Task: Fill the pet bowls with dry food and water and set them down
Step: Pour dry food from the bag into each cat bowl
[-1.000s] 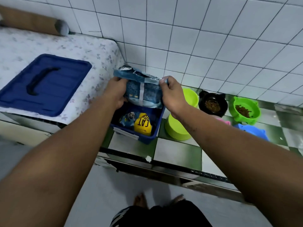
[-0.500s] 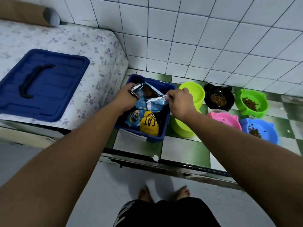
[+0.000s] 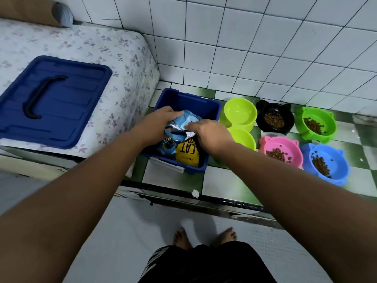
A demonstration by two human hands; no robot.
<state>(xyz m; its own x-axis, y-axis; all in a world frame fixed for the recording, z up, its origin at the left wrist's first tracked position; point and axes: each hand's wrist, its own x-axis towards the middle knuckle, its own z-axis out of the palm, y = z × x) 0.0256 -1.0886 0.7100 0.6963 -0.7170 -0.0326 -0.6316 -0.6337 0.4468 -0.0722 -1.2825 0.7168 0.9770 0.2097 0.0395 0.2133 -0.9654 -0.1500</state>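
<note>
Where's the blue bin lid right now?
The blue lid lies handle-up on the floral sheet, at the left of the head view, left of the open blue bin.

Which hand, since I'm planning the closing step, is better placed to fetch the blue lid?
Left, likely: both grip the bag, but the left hand is nearer the blue lid; the right hand would cross the bin.

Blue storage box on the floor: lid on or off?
Off. The box stands open with food bags inside; a matching lid lies on the mattress.
</note>
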